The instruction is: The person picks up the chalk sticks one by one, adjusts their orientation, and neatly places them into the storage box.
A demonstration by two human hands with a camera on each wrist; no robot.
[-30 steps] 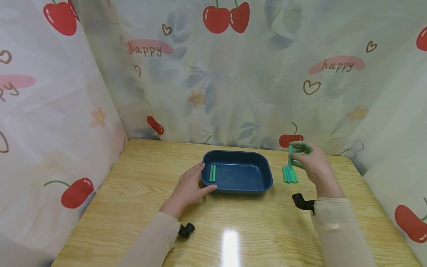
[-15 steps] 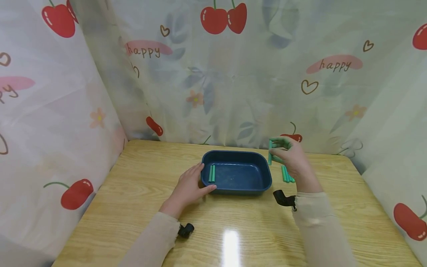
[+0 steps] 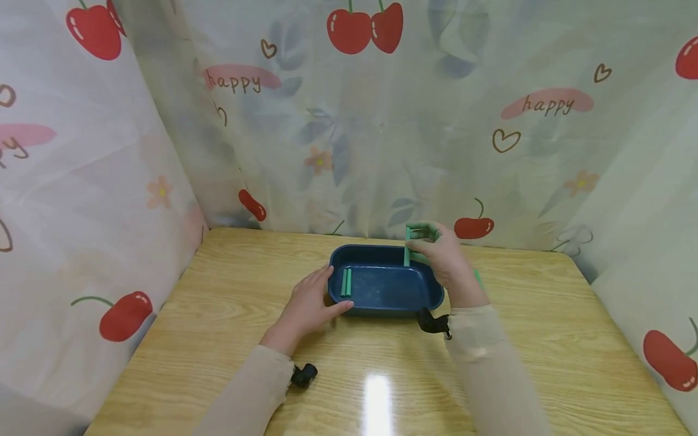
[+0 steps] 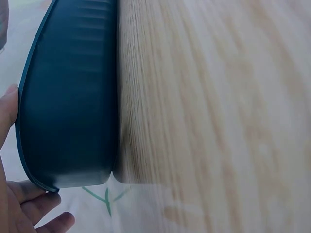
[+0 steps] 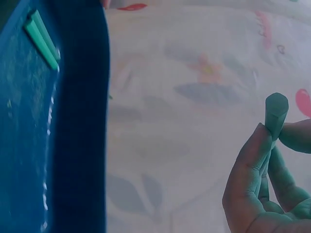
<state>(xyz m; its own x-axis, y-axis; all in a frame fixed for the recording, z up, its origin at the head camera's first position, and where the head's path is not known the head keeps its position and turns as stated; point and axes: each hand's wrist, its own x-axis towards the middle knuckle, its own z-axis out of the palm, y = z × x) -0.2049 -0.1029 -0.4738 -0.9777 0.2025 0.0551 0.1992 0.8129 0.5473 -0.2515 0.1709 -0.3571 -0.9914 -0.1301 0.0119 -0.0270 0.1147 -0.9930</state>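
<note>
From the head view, we see a dark blue tray (image 3: 382,290) on a wooden table (image 3: 229,303), with the left hand (image 3: 309,306) holding its left end, thumb on the near rim and the other fingers along the end. The right hand (image 3: 444,259) pinches a green stick (image 3: 407,245) between thumb and fingers, upright over the right part of the tray; we cannot tell from here whether its lower end touches anything. Two green sticks (image 3: 346,283) lie side by side at the tray's left end, and beyond the right wrist we spot a bit of green (image 3: 478,278) on the table, mostly hidden by the arm. Behind hangs a cherry-printed cloth (image 3: 382,151). From the left wrist, we look along the tray's outer wall, thumb and fingers set apart against its rim. From the right wrist, we see the pinched stick nearly end-on, the grip narrow, and the pair lying in the tray at upper left.
</note>
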